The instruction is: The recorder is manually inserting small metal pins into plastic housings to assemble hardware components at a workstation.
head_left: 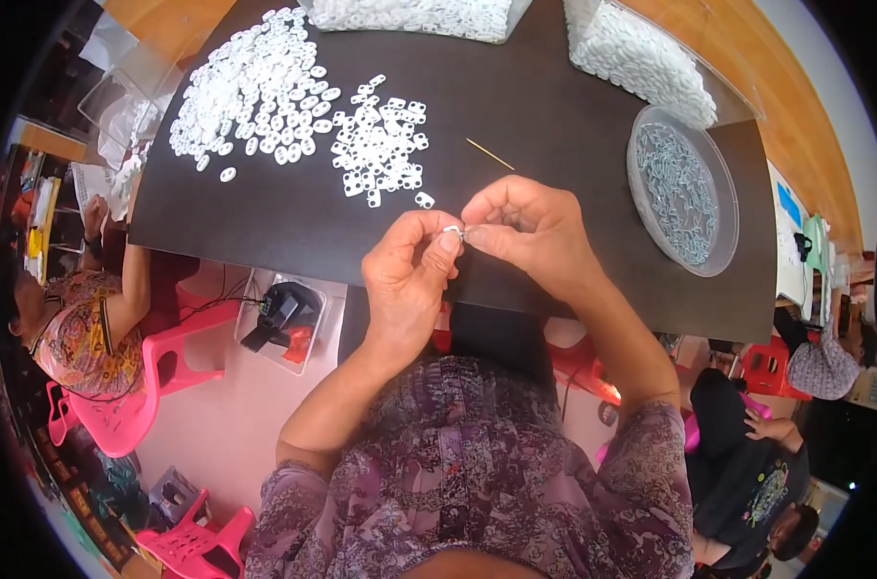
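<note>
Close to the table's near edge, both hands meet at the fingertips. My left hand [409, 265] is closed, pinching a small white plastic piece [453, 230] between thumb and forefinger. From the right, my right hand [535, 232] pinches a tiny silvery metal piece [464, 235] against it; the fingers hide most of it, so its exact shape cannot be told. Just beyond the left hand lies a pile of small white two-holed plastic pieces [380, 145], one of them apart near the fingers. A thin yellowish stick [489, 153] rests on the table beyond the right hand.
A big heap of white oval two-holed pieces [255, 87] covers the dark table's [544, 106] far left. Clear bins of white pieces [409, 17] [641, 60] stand at the back. A round clear tub [641, 207] of small metal parts sits right. Other people sit left and right.
</note>
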The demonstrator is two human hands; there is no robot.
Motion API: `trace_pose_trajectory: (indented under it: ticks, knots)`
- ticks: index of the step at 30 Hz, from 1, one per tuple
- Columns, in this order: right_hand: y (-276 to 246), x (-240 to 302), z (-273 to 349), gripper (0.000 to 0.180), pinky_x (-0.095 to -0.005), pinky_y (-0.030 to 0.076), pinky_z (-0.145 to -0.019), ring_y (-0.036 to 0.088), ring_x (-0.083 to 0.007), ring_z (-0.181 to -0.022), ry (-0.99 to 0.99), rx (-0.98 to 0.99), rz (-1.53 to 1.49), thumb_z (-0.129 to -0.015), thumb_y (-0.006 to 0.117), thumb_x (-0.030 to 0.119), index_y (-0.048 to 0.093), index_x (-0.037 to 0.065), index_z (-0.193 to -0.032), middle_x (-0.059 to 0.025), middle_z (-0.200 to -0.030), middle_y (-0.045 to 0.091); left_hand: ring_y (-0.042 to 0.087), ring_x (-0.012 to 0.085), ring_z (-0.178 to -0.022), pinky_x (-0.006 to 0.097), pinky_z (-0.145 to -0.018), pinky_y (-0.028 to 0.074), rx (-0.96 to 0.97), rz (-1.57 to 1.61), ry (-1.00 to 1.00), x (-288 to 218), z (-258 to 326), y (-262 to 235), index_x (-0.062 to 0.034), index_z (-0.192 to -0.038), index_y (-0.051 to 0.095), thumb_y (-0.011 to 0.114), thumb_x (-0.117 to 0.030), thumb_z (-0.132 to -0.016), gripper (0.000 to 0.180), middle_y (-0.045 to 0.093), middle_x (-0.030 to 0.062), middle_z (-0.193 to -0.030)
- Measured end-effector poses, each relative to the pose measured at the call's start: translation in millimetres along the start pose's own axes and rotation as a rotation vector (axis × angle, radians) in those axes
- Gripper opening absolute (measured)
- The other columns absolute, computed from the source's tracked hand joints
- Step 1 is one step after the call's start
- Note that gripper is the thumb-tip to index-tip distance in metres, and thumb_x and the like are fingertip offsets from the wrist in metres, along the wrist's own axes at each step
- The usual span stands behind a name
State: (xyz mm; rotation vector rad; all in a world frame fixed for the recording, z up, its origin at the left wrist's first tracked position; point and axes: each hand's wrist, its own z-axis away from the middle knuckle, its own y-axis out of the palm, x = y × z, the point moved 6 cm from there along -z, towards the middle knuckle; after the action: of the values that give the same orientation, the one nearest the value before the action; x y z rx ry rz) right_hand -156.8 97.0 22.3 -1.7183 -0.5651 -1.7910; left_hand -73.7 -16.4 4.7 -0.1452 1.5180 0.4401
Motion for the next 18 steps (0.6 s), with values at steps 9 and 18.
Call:
trace_pose_trajectory:
  ticks: [9, 18]
  knots:
    - [6.5, 0.8, 6.9, 0.011, -0.0193, 0.047, -0.063, 0.056, -0.0045, -0.068, -0.076, -0.107, -0.033, -0.077, 0.066, 0.001, 0.062, -0.001, -0.087, -0.001, -0.076, 0.063, 0.047, 0.0031, -0.058, 0.017, -0.051, 0.039, -0.094, -0.365, 0.298, -7.9, 10.0, -1.5, -0.0003, -0.09, 0.061, 0.058, -0.011, -0.09, 0.011, 0.057, 0.0002, -0.076]
    - [24.0, 6.3, 6.6, 0.006, -0.0235, 0.046, -0.061, 0.057, -0.0091, -0.07, -0.197, -0.156, -0.041, -0.081, 0.061, -0.001, 0.061, -0.002, -0.087, -0.0047, -0.08, 0.059, 0.052, 0.0071, -0.059, 0.019, -0.05, 0.042, -0.114, 0.037, 0.084, -8.3, 10.5, -13.1, 0.0044, -0.091, 0.061, 0.057, -0.006, -0.09, 0.012, 0.059, 0.0042, -0.076]
